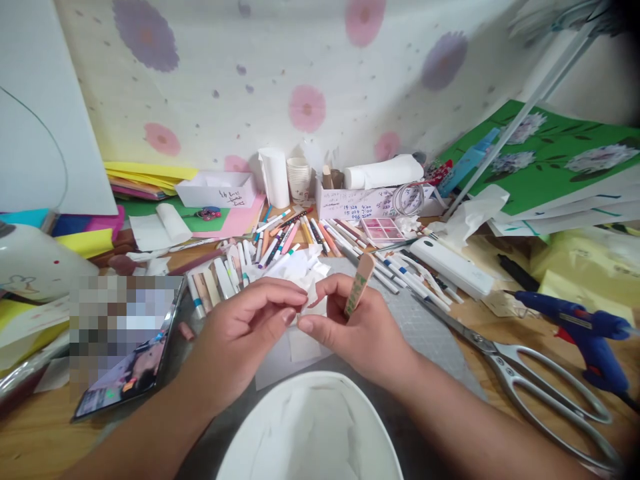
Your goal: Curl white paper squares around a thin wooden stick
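Note:
My left hand (240, 333) is closed, its thumb and fingers pinched on a thin scrap of white paper (312, 293). Opposite it, the fingertips of my right hand (360, 333) meet the same scrap. A flat wooden stick (360, 281) with green marking stands up between the fingers of my right hand. Behind the hands lie crumpled white papers (295, 263), partly hidden. Below them, on the grey cutting mat (425, 347), is a pale sheet (273, 367). A white, rounded, dish-like object (310, 427) is close in front of me.
Many markers (280, 240) lie across the back. Large metal scissors (520, 380) and a blue glue gun (585, 327) are at right. A phone or tablet (145, 360) leans at left. Boxes (217, 190), paper cups (299, 180) and a pink paint palette (383, 230) stand behind.

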Tool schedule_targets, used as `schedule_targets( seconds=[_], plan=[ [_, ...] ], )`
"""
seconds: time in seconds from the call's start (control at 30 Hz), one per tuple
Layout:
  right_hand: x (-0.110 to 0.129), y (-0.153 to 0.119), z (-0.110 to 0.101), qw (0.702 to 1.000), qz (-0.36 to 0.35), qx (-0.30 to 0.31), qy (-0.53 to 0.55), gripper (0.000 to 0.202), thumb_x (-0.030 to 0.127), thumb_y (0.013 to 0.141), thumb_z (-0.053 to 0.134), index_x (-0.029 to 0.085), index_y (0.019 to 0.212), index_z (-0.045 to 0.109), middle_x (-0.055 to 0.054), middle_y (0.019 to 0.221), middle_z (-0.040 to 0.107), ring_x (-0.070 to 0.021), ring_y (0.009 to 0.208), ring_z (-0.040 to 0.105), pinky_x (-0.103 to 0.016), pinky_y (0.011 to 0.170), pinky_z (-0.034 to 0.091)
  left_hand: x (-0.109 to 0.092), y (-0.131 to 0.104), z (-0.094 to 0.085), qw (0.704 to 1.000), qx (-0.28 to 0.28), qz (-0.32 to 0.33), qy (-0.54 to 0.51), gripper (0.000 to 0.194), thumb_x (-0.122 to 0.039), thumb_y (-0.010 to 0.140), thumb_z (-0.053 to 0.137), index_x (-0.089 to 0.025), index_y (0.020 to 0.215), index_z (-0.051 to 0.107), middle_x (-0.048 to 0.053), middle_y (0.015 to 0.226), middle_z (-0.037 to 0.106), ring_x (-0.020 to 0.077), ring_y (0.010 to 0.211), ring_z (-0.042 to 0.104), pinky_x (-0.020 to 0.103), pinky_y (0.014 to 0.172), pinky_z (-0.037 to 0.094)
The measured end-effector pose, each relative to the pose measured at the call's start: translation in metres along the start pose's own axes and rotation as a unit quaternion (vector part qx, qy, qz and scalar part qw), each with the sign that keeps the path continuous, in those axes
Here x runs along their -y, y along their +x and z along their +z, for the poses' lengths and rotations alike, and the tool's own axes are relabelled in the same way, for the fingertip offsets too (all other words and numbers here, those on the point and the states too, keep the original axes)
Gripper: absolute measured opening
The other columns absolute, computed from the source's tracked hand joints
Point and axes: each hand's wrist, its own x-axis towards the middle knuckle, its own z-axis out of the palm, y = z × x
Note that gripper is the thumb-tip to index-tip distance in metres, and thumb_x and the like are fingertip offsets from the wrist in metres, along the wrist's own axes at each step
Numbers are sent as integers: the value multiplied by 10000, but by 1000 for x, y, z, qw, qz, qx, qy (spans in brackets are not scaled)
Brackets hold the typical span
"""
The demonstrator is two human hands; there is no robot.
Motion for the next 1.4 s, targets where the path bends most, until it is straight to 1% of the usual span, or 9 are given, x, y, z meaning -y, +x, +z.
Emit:
schedule_targets(
  seconds=[0.2, 0.4, 0.63, 0.87, 1.0, 1.07, 1.13, 1.27, 1.4],
  plan=[
    [4, -2, 0, 1000, 12, 4, 13, 103, 314, 745, 670, 223, 720, 629, 64, 559, 448, -106, 512, 365, -273, 515, 282, 1, 0, 3, 999, -6, 24, 23, 88, -154, 832, 739, -238, 854, 727, 8, 866, 726, 156, 837, 690, 229, 773, 550],
    [3, -4, 1, 997, 58, 33, 41, 217, 403, 707, 773, 223, 740, 656, 75, 518, 419, -111, 513, 354, -271, 517, 254, 5, -3, 4, 997, -14, 40, 62, 104, -158, 826, 718, -235, 868, 662, -1, 859, 673, 165, 840, 663, 253, 784, 519],
    [-1, 4, -3, 996, 65, 17, 66, 217, 349, 703, 741, 207, 619, 599, 53, 560, 488, -105, 555, 389, -272, 552, 301, 4, 2, -1, 996, 0, -35, 87, 105, -314, 876, 652, -227, 817, 643, -1, 809, 654, 184, 769, 617, 288, 716, 472],
    [0, 7, -12, 989, 92, -12, 114, 206, 357, 682, 706, 213, 630, 568, 91, 508, 404, -68, 448, 265, -249, 465, 236, 10, 13, -5, 974, 40, -45, 218, 54, -264, 731, 670, -226, 735, 632, 24, 878, 623, 257, 897, 595, 361, 815, 439],
    [4, 3, -7, 989, 81, 11, 121, 219, 359, 686, 733, 201, 633, 590, 86, 516, 413, -66, 459, 282, -247, 474, 256, 8, 6, -10, 995, 68, -78, -6, 117, -293, 821, 677, -235, 922, 666, 15, 889, 643, 217, 841, 607, 307, 729, 472],
    [5, 1, -5, 991, 71, 13, 114, 219, 361, 700, 736, 197, 645, 601, 80, 525, 435, -69, 472, 299, -249, 485, 260, 7, 3, -11, 983, 91, -89, -131, 136, -305, 849, 679, -224, 958, 672, 13, 843, 656, 192, 788, 608, 282, 698, 485],
    [4, 1, -4, 993, 59, 9, 103, 216, 364, 721, 735, 198, 666, 608, 68, 544, 464, -81, 495, 332, -250, 496, 264, 5, 1, -9, 975, 101, -92, -177, 151, -313, 853, 710, -209, 957, 675, 14, 820, 677, 179, 772, 617, 270, 705, 498],
    [2, 0, -5, 996, 31, 12, 78, 196, 340, 745, 754, 195, 683, 637, 17, 638, 592, -112, 577, 428, -267, 549, 321, 1, 0, -3, 989, 84, -92, -77, 163, -340, 874, 733, -194, 911, 672, 9, 794, 688, 164, 726, 610, 246, 655, 484],
    [2, -1, -4, 998, 14, 29, 62, 208, 356, 748, 799, 205, 748, 656, 17, 672, 631, -103, 550, 386, -271, 547, 324, -3, -2, 1, 996, 60, -30, 63, 120, -291, 901, 657, -197, 829, 678, -25, 706, 636, 139, 648, 555, 231, 595, 425]
  ],
)
